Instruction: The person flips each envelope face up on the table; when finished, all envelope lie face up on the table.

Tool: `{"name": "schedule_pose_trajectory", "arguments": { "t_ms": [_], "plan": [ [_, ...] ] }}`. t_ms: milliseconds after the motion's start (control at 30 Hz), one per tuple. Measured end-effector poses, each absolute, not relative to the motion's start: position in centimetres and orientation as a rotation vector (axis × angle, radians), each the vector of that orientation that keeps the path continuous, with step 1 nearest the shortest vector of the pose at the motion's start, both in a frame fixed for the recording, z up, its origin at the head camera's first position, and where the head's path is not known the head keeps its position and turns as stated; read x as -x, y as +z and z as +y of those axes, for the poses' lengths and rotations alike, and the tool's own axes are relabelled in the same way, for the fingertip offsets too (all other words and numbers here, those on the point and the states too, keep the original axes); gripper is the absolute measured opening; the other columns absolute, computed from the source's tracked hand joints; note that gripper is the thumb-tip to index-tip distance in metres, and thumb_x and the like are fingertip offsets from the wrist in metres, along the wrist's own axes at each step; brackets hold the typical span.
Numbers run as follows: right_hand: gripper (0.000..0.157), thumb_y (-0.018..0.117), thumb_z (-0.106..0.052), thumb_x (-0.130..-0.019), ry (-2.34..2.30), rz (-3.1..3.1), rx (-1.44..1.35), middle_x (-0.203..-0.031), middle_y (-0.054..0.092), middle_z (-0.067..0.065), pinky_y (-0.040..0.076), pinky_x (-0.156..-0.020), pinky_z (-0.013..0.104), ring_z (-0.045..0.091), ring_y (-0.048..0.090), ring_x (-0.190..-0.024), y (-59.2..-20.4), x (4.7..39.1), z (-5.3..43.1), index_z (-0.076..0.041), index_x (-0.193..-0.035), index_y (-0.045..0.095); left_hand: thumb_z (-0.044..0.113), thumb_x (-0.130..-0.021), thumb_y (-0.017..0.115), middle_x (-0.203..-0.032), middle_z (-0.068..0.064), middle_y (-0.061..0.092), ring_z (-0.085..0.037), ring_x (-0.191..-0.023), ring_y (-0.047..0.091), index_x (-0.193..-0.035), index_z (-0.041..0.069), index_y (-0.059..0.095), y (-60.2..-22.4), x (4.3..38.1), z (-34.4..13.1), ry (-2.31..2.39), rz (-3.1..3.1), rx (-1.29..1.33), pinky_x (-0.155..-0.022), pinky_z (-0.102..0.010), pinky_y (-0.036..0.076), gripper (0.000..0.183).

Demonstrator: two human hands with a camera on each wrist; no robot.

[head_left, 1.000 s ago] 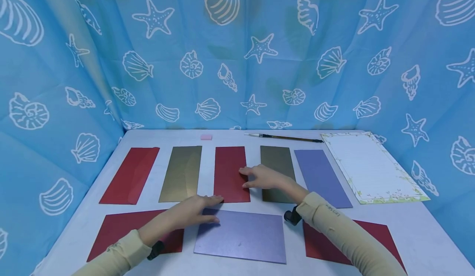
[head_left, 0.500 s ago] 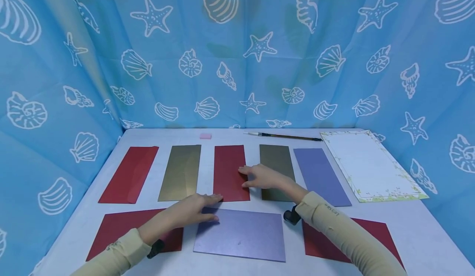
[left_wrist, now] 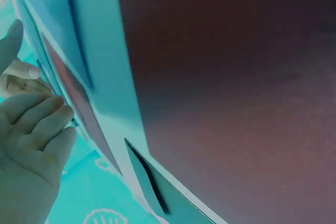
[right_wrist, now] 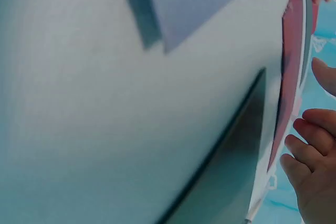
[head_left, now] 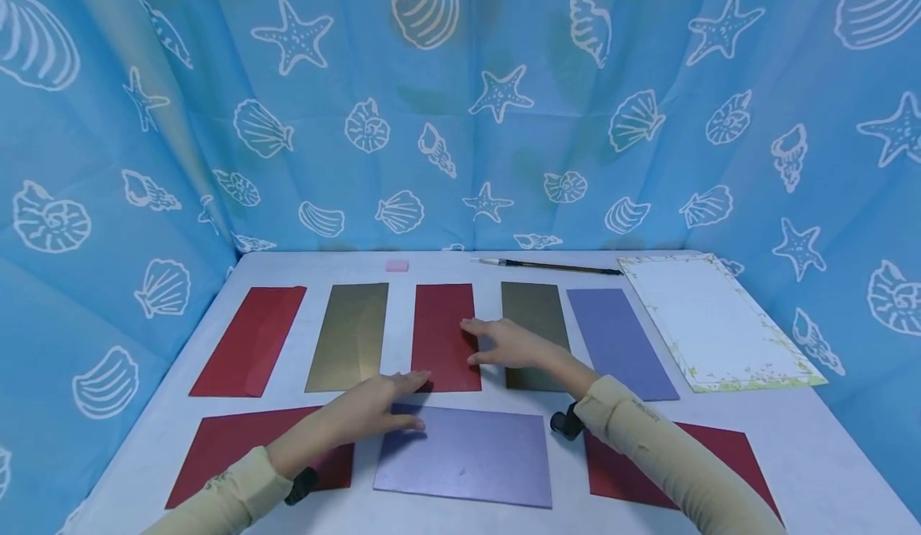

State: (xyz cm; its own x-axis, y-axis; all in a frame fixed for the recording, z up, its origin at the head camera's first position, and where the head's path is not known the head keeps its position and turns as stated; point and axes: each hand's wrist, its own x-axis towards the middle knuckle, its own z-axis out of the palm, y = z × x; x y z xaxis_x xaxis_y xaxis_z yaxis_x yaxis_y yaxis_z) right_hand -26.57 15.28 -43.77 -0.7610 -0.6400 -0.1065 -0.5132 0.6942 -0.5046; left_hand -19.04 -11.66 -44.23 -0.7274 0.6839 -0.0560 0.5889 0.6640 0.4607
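Observation:
A red envelope [head_left: 436, 311] lies upright in the middle of the back row. My right hand [head_left: 509, 345] reaches over its right edge, fingertips at the paper, palm above the right gold envelope [head_left: 528, 303]. My left hand [head_left: 367, 409] has its fingertips at the red envelope's lower left corner. Its thumb is over a purple envelope [head_left: 468, 463] lying crosswise in front, and its wrist passes above another red envelope [head_left: 223, 439]. Both wrist views show loosely extended fingers on the left hand [left_wrist: 34, 145] and right hand [right_wrist: 317, 150], nothing gripped.
Along the back row also lie a red envelope [head_left: 248, 343], a gold one [head_left: 348, 331] and a purple one [head_left: 622, 343]. A pink eraser [head_left: 397, 266], a brush [head_left: 554, 266] and a bordered paper sheet [head_left: 719, 323] sit behind and right. The right forearm crosses a red envelope [head_left: 719, 451].

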Motion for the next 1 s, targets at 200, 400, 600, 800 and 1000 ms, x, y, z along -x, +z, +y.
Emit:
{"name": "schedule_pose_trajectory", "arguments": {
  "t_ms": [200,400,600,800,1000],
  "plan": [
    [0.068,0.070,-0.026,-0.090,-0.737,2.669,0.911,-0.148,0.040,0.015,0.042,-0.102,0.045,0.030,0.037,-0.137,-43.3,26.4,16.3,-0.001,-0.146,0.039,0.038,-0.082,0.076,-0.146,-0.007,0.045,-0.024,-0.133,0.043,-0.146,0.009,0.042,-43.8,18.9,-11.5,0.768,2.684,-1.022,-0.100,-0.040,0.043,0.078],
    [0.065,0.069,-0.024,-0.091,-0.766,2.676,0.942,-0.147,0.041,0.017,0.039,-0.104,0.046,0.031,0.038,-0.136,-43.1,26.3,17.6,0.001,-0.144,0.041,0.042,-0.082,0.075,-0.147,-0.007,0.044,-0.024,-0.132,0.044,-0.147,0.010,0.040,-43.4,19.2,-11.1,0.785,2.693,-1.069,-0.102,-0.040,0.041,0.081],
    [0.065,0.069,-0.023,-0.090,-0.757,2.696,0.987,-0.146,0.041,0.019,0.037,-0.105,0.046,0.032,0.038,-0.136,-42.9,26.2,18.9,0.005,-0.143,0.041,0.039,-0.083,0.076,-0.147,-0.008,0.043,-0.022,-0.134,0.042,-0.147,0.008,0.040,-43.1,19.7,-10.1,0.798,2.674,-1.135,-0.104,-0.039,0.040,0.080],
    [0.065,0.070,-0.021,-0.089,-0.771,2.722,0.990,-0.145,0.042,0.021,0.038,-0.105,0.047,0.034,0.038,-0.135,-42.5,25.8,20.2,0.005,-0.142,0.042,0.038,-0.083,0.076,-0.146,-0.010,0.044,-0.024,-0.134,0.041,-0.146,0.006,0.041,-42.9,20.3,-8.9,0.785,2.658,-1.197,-0.105,-0.040,0.039,0.078],
    [0.064,0.070,-0.017,-0.089,-0.790,2.738,0.997,-0.144,0.041,0.025,0.039,-0.103,0.050,0.038,0.038,-0.134,-42.6,25.5,21.8,0.006,-0.141,0.042,0.040,-0.084,0.074,-0.146,-0.011,0.044,-0.025,-0.135,0.040,-0.146,0.007,0.041,-42.7,20.6,-7.7,0.777,2.663,-1.207,-0.106,-0.039,0.038,0.077]
  ]
}}
